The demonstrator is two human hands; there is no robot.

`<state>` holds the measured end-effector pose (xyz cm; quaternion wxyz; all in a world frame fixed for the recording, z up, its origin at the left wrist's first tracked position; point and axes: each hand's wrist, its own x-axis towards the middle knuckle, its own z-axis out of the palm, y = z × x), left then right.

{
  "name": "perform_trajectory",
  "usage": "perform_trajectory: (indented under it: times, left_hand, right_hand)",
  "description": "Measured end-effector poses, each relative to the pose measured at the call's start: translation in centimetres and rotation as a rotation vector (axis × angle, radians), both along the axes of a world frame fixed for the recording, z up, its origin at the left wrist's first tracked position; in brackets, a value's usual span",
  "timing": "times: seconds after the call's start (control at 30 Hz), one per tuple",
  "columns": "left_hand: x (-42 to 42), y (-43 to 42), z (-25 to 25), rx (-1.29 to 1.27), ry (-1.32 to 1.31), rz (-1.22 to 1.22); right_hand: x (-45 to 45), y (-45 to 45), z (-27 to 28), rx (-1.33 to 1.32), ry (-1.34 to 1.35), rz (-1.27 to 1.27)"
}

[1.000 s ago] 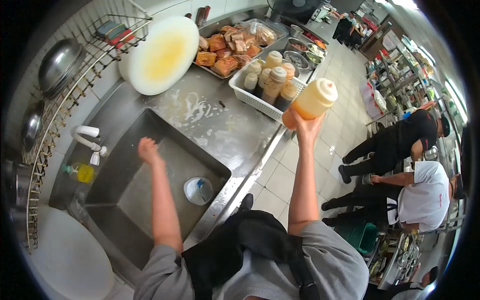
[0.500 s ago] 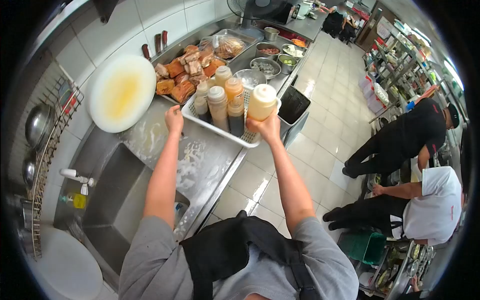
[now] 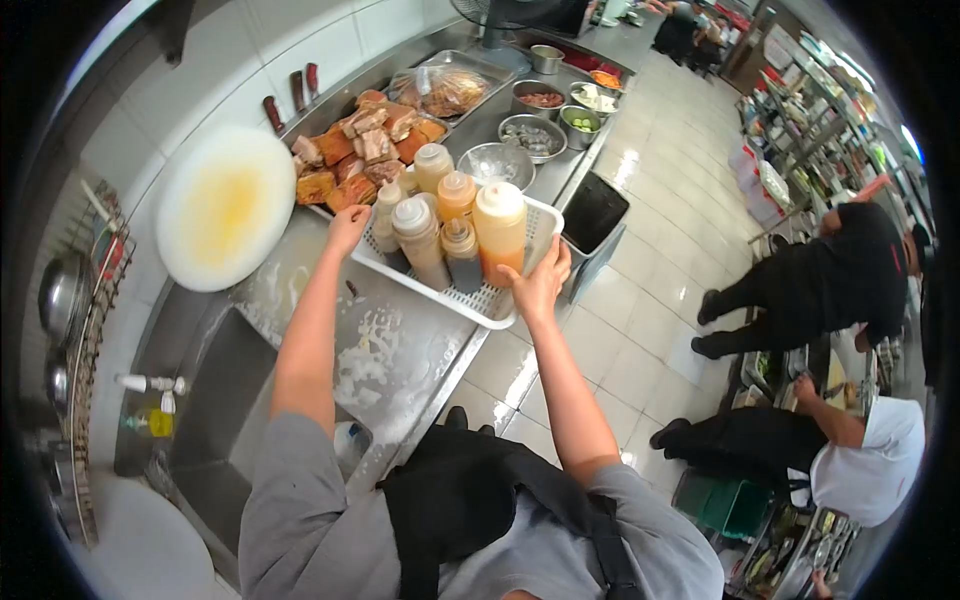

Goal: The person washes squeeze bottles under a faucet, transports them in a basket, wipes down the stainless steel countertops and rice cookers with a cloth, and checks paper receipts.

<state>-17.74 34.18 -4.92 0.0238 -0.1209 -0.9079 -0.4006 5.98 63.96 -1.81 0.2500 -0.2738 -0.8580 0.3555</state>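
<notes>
A white perforated plastic basket (image 3: 470, 312) holds several squeeze bottles with light, orange and dark sauces. At its left end, my left hand (image 3: 347, 230) has its fingers curled at the rim. My right hand (image 3: 538, 285) straddles the right rim, thumb inside and fingers along the outer side. Beside that thumb stands a large squeeze bottle (image 3: 501, 225) with orange sauce, upright in the basket. The basket is at the front edge of the wet steel counter (image 3: 400, 340). Its underside and my left fingertips are partly hidden.
Cooked pork slabs (image 3: 365, 145) fill a tray behind the basket, near a bagged food tray (image 3: 440, 90) and metal bowls (image 3: 532, 138). A round white board (image 3: 228, 210) leans on the wall above the sink (image 3: 225, 380). Two co-workers (image 3: 865, 455) stand at the right.
The large squeeze bottle has gone down into the basket, and my right hand has shifted from it to the basket's right rim. My left hand has come up against the left rim.
</notes>
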Motion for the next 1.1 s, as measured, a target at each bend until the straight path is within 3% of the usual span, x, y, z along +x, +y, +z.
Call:
perform_trajectory:
  times: [0.1, 0.13, 0.17, 0.23, 0.33, 0.47, 0.57, 0.67, 1.1]
  left_hand:
    - [-2.8, 0.4, -1.8, -0.006, 0.007, -0.090]
    - [-4.1, 0.0, -3.5, -0.104, -0.010, -0.135]
    - [-5.4, 0.0, -5.0, -0.207, -0.018, -0.185]
    - [-4.8, -0.1, -7.9, 0.160, 0.038, -0.272]
    - [1.0, 1.5, -3.6, 0.242, -0.218, -0.199]
    - [7.0, 2.9, -2.0, 0.328, -0.394, -0.137]
    - [9.6, 4.2, -3.7, 0.425, -0.359, -0.079]
    - [12.8, 8.0, -0.3, 0.472, -0.378, -0.043]
    - [20.1, 29.7, 3.2, 0.611, -0.415, 0.090]
  right_hand:
    - [-0.5, 1.5, -2.5, -0.223, 0.018, -0.040]
    - [-0.2, 1.7, -3.2, -0.376, 0.057, -0.003]
    - [0.1, 1.8, -3.0, -0.347, 0.077, 0.001]
    - [0.2, 3.0, -3.4, -0.377, 0.129, 0.031]
    - [0.2, 5.4, -5.2, -0.383, 0.251, 0.014]
    - [2.2, 7.4, -1.6, -0.575, 0.141, -0.056]
    - [3.6, 10.8, -1.3, -0.646, 0.140, 0.045]
    - [5.1, 14.6, -2.3, -0.641, 0.136, 0.105]
    - [7.8, 37.5, 2.7, -0.717, 0.075, 0.204]
